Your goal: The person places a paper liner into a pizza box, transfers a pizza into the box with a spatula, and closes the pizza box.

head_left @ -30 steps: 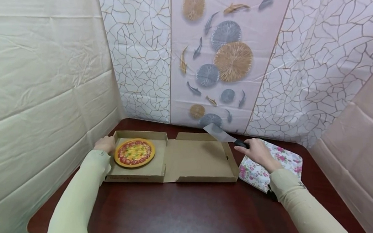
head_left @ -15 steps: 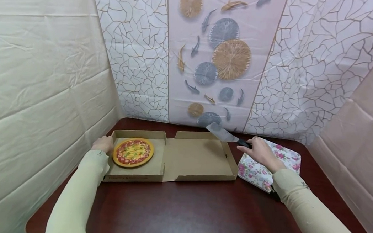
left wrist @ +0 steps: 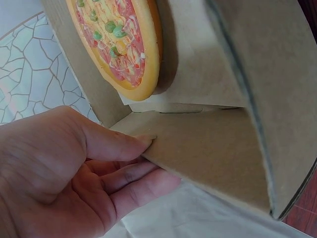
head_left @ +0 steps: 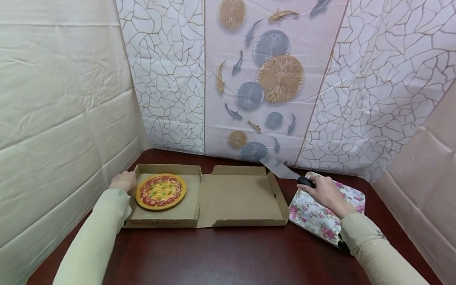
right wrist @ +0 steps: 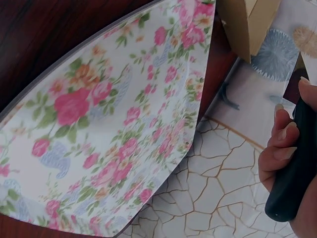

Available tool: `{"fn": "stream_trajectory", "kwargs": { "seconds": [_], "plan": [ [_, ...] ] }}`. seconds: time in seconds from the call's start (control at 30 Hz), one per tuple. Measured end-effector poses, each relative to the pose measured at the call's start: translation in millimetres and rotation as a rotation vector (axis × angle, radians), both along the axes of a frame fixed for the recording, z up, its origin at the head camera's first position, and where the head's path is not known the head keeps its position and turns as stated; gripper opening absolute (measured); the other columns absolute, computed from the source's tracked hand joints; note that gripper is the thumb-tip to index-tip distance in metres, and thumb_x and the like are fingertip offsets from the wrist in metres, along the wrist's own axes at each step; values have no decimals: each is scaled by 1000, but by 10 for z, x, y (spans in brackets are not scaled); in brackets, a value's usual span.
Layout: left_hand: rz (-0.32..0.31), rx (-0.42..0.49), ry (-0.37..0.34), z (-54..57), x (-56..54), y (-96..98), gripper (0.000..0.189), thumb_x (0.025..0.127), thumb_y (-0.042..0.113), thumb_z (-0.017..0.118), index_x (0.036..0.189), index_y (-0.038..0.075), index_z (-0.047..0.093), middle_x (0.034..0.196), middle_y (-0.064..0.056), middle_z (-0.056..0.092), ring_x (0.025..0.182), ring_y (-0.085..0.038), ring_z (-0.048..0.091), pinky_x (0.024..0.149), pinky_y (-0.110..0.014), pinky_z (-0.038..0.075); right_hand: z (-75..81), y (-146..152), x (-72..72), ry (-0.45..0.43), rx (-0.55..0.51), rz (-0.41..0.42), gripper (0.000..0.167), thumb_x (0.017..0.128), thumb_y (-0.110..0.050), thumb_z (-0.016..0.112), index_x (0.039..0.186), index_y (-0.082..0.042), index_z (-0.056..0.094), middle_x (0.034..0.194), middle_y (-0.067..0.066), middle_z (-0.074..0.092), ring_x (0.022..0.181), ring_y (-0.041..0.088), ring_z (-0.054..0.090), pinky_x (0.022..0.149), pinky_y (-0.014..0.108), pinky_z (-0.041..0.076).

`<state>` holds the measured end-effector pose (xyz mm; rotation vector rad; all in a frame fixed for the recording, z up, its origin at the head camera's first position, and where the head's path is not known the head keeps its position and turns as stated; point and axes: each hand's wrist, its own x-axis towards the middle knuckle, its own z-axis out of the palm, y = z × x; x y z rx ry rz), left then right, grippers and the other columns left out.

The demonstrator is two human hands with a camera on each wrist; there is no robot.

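Observation:
An opened cardboard pizza box (head_left: 241,198) lies flat towards the back of the table. In its left half is a toy-like pizza (head_left: 161,191) with a yellow rim. At the box's left wall is my left hand (head_left: 123,182); in the left wrist view its thumb (left wrist: 121,146) lies on the inside of that wall and the fingers are on the outside. My right hand (head_left: 328,194) grips the black handle (right wrist: 292,178) of a spatula, its flat metal blade (head_left: 279,169) pointing left and back, raised over the lid's far right corner.
Below the right hand, a white board with pink flowers (head_left: 312,215) lies on the dark red table (head_left: 219,260). A black-handled item (head_left: 342,244) sits at its front edge, partly hidden by the right sleeve. Patterned cloth hangs close behind the table.
My right hand has moved to the right with the spatula, over the flowered board. The left hand keeps its hold on the box wall. The head view has shifted slightly.

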<state>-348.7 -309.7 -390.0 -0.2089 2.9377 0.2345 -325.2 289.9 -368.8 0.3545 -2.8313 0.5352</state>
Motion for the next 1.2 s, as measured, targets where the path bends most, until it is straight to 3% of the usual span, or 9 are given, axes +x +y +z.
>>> {"fn": "stream_trajectory", "kwargs": {
  "seconds": [0.23, 0.5, 0.8, 1.1, 1.2],
  "plan": [
    [1, -4, -11, 45, 26, 14, 14, 83, -3, 53, 94, -6, 60, 83, -17, 58, 73, -28, 55, 60, -35, 45, 5, 125, 50, 16, 18, -31, 38, 91, -38, 64, 96, -1, 67, 64, 6, 60, 45, 14, 47, 48, 28, 37],
    [-4, -8, -19, 12, 8, 18, 16, 83, -3, 55, 98, -8, 60, 87, -19, 59, 75, -29, 55, 62, -36, 47, -32, 250, 97, 14, 35, -53, 41, 91, -42, 64, 90, -1, 66, 61, 5, 56, 46, 15, 44, 47, 28, 35],
    [-6, -12, -14, 49, 10, 32, 20, 85, -2, 53, 103, -9, 60, 87, -19, 59, 75, -28, 56, 61, -36, 46, -100, 395, 141, -14, 22, -62, 38, 92, -41, 62, 86, -3, 64, 64, 5, 58, 47, 14, 47, 47, 28, 37],
    [-25, 2, -19, 55, 21, 15, 25, 82, -4, 53, 105, -11, 59, 90, -22, 60, 78, -31, 56, 63, -37, 47, -101, 506, 176, 46, 43, -64, 36, 91, -38, 65, 79, -4, 61, 65, 7, 56, 49, 14, 46, 50, 28, 37],
    [-20, 5, -18, 51, 24, 15, 26, 83, -4, 52, 107, -11, 58, 91, -22, 60, 79, -31, 56, 64, -38, 47, -102, 549, 203, 36, 42, -74, 38, 91, -39, 64, 84, -2, 62, 66, 8, 58, 50, 14, 48, 50, 28, 38]
  ]
}}
